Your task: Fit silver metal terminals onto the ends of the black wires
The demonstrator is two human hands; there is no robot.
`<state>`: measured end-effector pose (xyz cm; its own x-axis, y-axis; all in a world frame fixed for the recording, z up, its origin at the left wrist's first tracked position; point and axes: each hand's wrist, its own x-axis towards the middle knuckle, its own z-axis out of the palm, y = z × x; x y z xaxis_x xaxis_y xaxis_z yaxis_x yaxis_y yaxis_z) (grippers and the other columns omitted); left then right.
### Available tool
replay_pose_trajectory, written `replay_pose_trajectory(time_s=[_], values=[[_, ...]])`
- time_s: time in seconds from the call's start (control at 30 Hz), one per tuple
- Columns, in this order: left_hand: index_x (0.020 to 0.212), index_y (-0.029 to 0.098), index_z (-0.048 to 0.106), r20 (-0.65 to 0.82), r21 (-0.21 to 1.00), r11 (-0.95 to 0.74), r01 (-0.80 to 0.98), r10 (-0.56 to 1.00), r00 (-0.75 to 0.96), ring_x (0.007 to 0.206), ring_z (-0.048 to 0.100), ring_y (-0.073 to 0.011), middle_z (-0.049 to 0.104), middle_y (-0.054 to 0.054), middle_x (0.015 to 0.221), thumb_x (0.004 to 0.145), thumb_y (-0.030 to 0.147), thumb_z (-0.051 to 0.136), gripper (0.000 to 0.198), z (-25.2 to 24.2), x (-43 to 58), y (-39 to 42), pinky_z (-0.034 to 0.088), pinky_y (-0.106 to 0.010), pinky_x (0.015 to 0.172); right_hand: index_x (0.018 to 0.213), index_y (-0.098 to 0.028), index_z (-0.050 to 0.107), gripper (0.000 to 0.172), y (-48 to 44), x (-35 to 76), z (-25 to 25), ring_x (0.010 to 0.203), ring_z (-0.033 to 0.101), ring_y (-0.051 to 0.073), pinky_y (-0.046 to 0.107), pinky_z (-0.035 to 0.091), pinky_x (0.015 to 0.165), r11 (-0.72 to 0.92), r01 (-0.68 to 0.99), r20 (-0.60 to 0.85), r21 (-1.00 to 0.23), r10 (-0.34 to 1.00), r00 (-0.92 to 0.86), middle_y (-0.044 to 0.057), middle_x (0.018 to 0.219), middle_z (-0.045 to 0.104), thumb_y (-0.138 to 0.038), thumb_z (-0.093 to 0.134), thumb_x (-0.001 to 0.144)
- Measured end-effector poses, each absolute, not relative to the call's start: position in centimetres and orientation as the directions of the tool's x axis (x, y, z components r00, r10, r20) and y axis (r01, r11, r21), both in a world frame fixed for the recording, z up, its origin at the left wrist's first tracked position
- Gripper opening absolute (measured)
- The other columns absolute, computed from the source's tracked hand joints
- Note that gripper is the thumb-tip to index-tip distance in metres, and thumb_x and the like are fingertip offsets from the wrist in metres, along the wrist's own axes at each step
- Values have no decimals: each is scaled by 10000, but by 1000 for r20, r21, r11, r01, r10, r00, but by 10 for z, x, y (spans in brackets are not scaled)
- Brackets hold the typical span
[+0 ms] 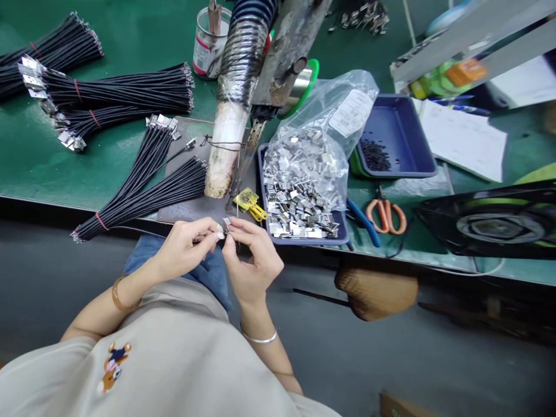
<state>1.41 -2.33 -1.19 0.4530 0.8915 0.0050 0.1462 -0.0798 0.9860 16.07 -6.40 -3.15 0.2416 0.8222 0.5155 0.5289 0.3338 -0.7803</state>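
Head view, left hand: I see my left hand (pixel 186 246) just off the near edge of the tabletop (pixel 26 150), above my lap, thumb and forefinger pressed together on a small metal shell (pixel 226 224).
Head view, right hand: my right hand (pixel 251 258) meets it from the other side, fingertips (pixel 234 229) closed on the same metal shell, palm turned towards me.
Metal shell: it sits between the two sets of fingertips, touching both and held clear of the tabletop. I cannot tell whether a wire is attached to it.
Wrists: an amber bangle (pixel 118 295) on the left, a silver bangle (pixel 260 339) on the right.
Just ahead of the hands: a yellow clip (pixel 249 204) lies on a dark plate (pixel 182 211), below the tip of a wrapped hose (pixel 237 87).
Right of the hands: a blue tray (pixel 313 240) heaped with loose metal shells, an open plastic bag (pixel 330 116) of them slumped across it.
Left of the hands: a cable bundle (pixel 147 197) fans over the tabletop edge, with more bundles (pixel 117 92) further back.
Further right: blue pliers (pixel 364 221) and orange scissors (pixel 386 215) side by side, a second blue tray (pixel 403 124) with small black parts behind them, a fan (pixel 499 223) beyond.
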Motion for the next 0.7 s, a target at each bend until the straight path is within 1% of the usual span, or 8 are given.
replay_pose_trajectory(time_s=[0.1,0.2,0.3,0.37,0.4,0.57,0.63,0.7], values=[[845,129,660,-132,989,148,-3,892,433,484,506,-77,607,20,580,882,297,636,174,-14,13,-20,426,-195,518,940,-242,723,135,-64,161,-34,915,762,181,352,639,843,333,532,535,-779,795,286,37,986,782,-137,642,914],[844,106,734,-213,960,267,-87,895,392,514,508,-83,635,-3,596,772,323,751,229,-16,14,-15,423,-202,511,995,-237,714,184,-65,165,-31,925,766,179,343,637,837,350,533,575,-770,744,341,40,993,784,-111,590,946],[779,108,762,-235,943,301,-143,905,355,558,532,-85,681,-23,654,706,292,785,199,-15,17,-12,447,-202,542,1015,-235,696,200,-68,166,-27,893,774,164,283,636,796,455,637,703,-622,682,199,35,1003,794,-80,668,892],[730,115,750,-218,942,287,-172,917,334,592,561,-89,700,-22,673,681,250,783,148,-14,19,-11,472,-200,586,1004,-229,684,221,-68,166,-28,875,776,154,253,631,791,494,666,728,-559,676,110,34,989,800,-66,710,856],[710,119,741,-208,945,276,-175,922,327,597,566,-90,699,-16,666,673,232,781,126,-13,20,-10,477,-199,596,996,-226,677,212,-68,166,-30,875,777,153,252,631,793,488,656,715,-576,690,114,36,982,800,-68,706,858],[712,128,748,-174,959,233,-159,934,313,650,614,-114,728,-28,694,709,226,749,98,-12,23,-9,511,-213,663,942,-223,639,90,-63,168,-37,923,779,173,285,641,767,339,465,499,-818,820,281,50,1004,792,-138,649,912],[717,128,755,-173,962,226,-152,938,301,686,636,-134,744,-43,723,723,249,748,122,-13,23,-8,527,-230,693,903,-223,633,88,-62,169,-36,929,781,180,300,645,793,357,480,513,-801,824,242,57,1008,795,-139,660,902],[701,129,751,-177,964,226,-143,940,293,674,629,-138,735,-41,707,722,266,751,139,-13,24,-8,526,-235,681,885,-229,631,117,-61,169,-34,916,785,179,299,647,801,407,548,580,-731,794,184,59,1009,801,-118,668,888]])
